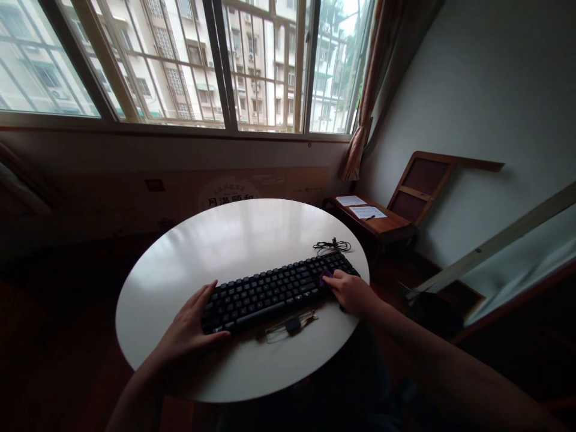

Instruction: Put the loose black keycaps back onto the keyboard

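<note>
A black keyboard (270, 294) lies at a slant across the round white table (189, 252). My left hand (191, 318) grips its left end, the thumb along the front edge and the fingers at the back edge. Over the right part of the keys, my right hand (351, 291) pinches a small purple thing (324, 276) whose kind I cannot make out. That purple thing touches or nearly touches the keys. In front of the keyboard lies a thin wire tool with a black middle piece (293, 325). A coiled black cable (333, 245) rests behind the right end.
Beyond the table stands a wooden chair (396, 222) with papers (366, 212) and a pen (370, 217) on its seat. A barred window (265, 66) with a curtain (357, 141) fills the back. At the right a framed glass panel (517, 276) leans at an angle.
</note>
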`<action>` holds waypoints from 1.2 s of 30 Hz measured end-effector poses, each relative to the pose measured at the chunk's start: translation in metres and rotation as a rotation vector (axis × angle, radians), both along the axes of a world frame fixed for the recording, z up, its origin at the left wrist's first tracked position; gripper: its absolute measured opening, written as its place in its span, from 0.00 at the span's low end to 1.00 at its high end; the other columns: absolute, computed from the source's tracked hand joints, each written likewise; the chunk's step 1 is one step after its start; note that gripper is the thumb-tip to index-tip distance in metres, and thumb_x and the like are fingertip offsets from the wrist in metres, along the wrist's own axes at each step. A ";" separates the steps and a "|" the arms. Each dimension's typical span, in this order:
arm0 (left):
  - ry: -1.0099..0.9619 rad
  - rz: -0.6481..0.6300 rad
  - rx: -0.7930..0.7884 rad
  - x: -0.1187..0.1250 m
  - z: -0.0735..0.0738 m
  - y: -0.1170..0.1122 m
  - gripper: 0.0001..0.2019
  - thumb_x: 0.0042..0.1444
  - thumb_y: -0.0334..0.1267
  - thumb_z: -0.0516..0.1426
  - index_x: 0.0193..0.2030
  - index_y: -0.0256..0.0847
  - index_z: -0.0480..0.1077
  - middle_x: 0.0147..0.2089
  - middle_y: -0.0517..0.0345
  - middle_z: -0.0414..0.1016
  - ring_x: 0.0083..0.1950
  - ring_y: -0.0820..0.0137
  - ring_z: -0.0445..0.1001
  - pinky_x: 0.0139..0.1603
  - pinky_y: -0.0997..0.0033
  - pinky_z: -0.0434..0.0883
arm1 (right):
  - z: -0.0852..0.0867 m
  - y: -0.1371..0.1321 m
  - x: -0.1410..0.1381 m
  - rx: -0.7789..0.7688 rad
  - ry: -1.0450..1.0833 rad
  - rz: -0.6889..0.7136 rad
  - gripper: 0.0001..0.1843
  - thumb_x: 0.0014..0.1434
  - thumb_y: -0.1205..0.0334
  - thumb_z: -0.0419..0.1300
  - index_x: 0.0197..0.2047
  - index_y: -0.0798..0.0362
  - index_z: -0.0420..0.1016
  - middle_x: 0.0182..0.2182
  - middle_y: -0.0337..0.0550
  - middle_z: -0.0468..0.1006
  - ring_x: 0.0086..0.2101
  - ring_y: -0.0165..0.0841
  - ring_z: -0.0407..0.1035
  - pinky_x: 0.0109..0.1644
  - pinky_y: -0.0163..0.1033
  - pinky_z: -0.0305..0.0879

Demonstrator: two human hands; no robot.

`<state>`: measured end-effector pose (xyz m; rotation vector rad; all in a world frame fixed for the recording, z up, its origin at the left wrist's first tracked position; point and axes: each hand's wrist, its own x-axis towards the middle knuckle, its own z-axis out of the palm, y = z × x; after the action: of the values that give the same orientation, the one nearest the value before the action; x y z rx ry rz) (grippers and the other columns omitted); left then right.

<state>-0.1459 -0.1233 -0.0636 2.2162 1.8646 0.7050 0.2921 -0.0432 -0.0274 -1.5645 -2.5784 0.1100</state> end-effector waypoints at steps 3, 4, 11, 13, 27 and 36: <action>0.002 0.007 0.013 -0.003 -0.006 0.002 0.54 0.49 0.63 0.63 0.78 0.40 0.48 0.76 0.39 0.55 0.74 0.43 0.59 0.71 0.48 0.65 | -0.008 -0.006 0.005 -0.019 -0.024 0.002 0.24 0.71 0.64 0.48 0.66 0.49 0.72 0.47 0.47 0.74 0.40 0.28 0.72 0.46 0.29 0.65; 0.005 0.006 0.019 -0.005 -0.008 0.003 0.54 0.49 0.63 0.63 0.77 0.40 0.49 0.76 0.39 0.55 0.74 0.43 0.59 0.71 0.48 0.64 | -0.010 -0.009 0.008 -0.023 -0.026 0.004 0.25 0.71 0.64 0.48 0.66 0.49 0.72 0.47 0.47 0.74 0.40 0.28 0.72 0.46 0.29 0.66; 0.031 -0.018 0.060 -0.011 -0.015 0.007 0.53 0.50 0.63 0.62 0.78 0.41 0.48 0.75 0.39 0.57 0.73 0.43 0.61 0.70 0.49 0.66 | -0.005 -0.009 0.023 -0.020 -0.011 -0.062 0.23 0.72 0.61 0.47 0.62 0.48 0.75 0.46 0.46 0.74 0.40 0.28 0.72 0.46 0.30 0.66; 0.027 -0.022 0.073 -0.012 -0.016 0.008 0.53 0.50 0.62 0.62 0.78 0.42 0.49 0.75 0.40 0.57 0.73 0.43 0.61 0.70 0.49 0.67 | 0.005 -0.003 0.021 -0.042 -0.030 -0.034 0.21 0.71 0.60 0.49 0.60 0.48 0.78 0.45 0.45 0.74 0.40 0.28 0.72 0.45 0.30 0.66; 0.063 -0.008 0.102 -0.013 -0.017 0.008 0.53 0.49 0.62 0.62 0.77 0.39 0.51 0.74 0.40 0.60 0.71 0.44 0.65 0.68 0.52 0.70 | 0.015 0.041 -0.034 0.006 -0.075 0.027 0.23 0.70 0.62 0.48 0.61 0.47 0.77 0.48 0.50 0.75 0.37 0.28 0.72 0.46 0.31 0.65; 0.048 -0.015 0.102 -0.015 -0.021 0.010 0.53 0.49 0.63 0.62 0.77 0.40 0.51 0.75 0.40 0.59 0.71 0.43 0.64 0.69 0.50 0.68 | 0.049 0.068 0.002 0.005 -0.062 0.009 0.21 0.70 0.61 0.50 0.58 0.47 0.80 0.48 0.47 0.76 0.44 0.30 0.72 0.52 0.32 0.65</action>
<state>-0.1611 -0.1131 -0.0849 2.3266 1.8711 0.7671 0.2937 0.0251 0.0215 -1.5794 -2.6304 0.0559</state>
